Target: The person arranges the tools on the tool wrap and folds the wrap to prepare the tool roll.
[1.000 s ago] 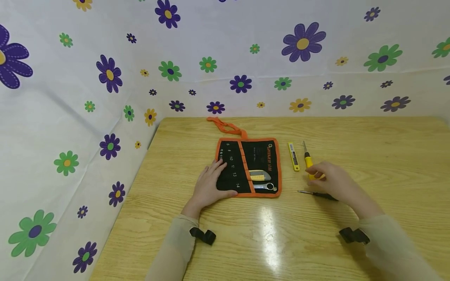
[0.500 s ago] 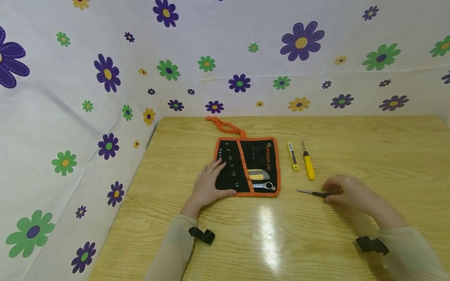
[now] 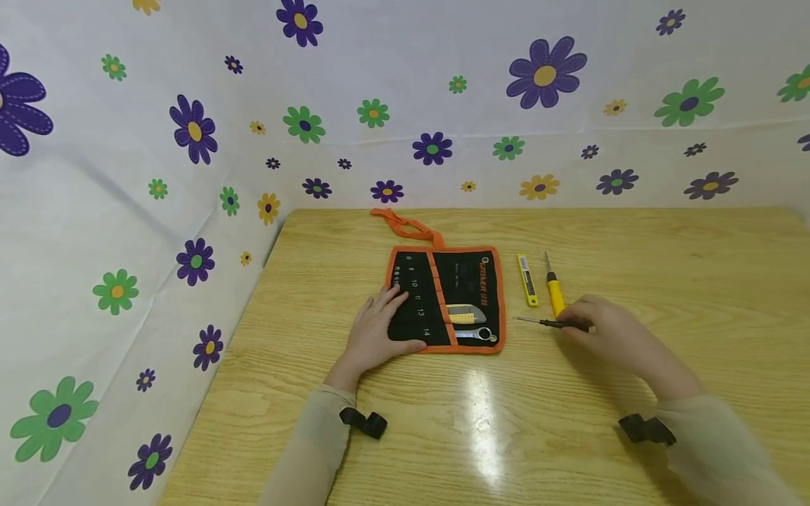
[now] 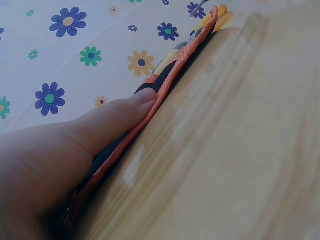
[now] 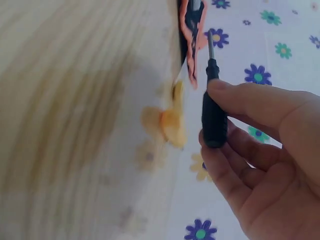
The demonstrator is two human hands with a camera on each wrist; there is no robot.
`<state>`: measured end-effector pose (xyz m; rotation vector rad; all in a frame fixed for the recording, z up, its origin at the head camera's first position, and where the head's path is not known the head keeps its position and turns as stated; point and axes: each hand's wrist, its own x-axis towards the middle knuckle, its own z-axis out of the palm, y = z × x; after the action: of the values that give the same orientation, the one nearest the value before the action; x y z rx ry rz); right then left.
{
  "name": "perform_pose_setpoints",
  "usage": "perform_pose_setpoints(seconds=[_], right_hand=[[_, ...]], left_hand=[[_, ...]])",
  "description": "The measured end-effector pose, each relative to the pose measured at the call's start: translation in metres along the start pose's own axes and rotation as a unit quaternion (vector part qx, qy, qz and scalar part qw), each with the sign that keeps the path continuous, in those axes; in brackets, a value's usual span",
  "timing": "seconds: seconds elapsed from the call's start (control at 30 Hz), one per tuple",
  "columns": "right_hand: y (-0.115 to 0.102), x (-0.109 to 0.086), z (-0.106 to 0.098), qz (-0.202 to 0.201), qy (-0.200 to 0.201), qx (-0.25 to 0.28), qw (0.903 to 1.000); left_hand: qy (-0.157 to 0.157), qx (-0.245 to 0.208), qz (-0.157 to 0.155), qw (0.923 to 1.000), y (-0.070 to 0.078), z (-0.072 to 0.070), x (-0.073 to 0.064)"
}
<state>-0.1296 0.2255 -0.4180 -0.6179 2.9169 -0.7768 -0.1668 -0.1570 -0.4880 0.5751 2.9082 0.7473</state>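
A black tool pouch (image 3: 411,309) with orange trim lies flat on the table. My left hand (image 3: 375,334) rests on its left edge, fingers spread and thumb (image 4: 125,112) along the near border. In the pouch's slots sit a yellow-handled utility knife (image 3: 465,315) and a ring-ended wrench (image 3: 476,334). My right hand (image 3: 607,334) pinches a small black screwdriver (image 5: 215,112) by its handle, held above the table with the shaft pointing left towards the pouch. Behind that hand lies a yellow-handled screwdriver (image 3: 555,292), its handle end partly covered in the head view.
A slim yellow blade case (image 3: 527,281) lies between the pouch and the yellow screwdriver. An orange strap (image 3: 408,228) trails from the pouch's far edge. Flower-printed cloth (image 3: 481,105) stands along the table's back and left sides.
My right hand has moved from the yellow screwdriver to the black one, taken hold of it, and lifted it up and leftwards. The left hand stays on the pouch.
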Motion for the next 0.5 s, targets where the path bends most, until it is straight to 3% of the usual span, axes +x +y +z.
perform_pose_setpoints(seconds=[0.3, 0.5], right_hand=[[-0.029, 0.041, 0.014, -0.066, 0.054, -0.004, 0.9964], [-0.036, 0.069, 0.031, -0.110, 0.055, 0.000, 0.9925]], left_hand=[[0.007, 0.002, 0.006, 1.0000, 0.001, 0.000, 0.000], [0.016, 0.002, 0.009, 0.9998, 0.001, 0.000, -0.001]])
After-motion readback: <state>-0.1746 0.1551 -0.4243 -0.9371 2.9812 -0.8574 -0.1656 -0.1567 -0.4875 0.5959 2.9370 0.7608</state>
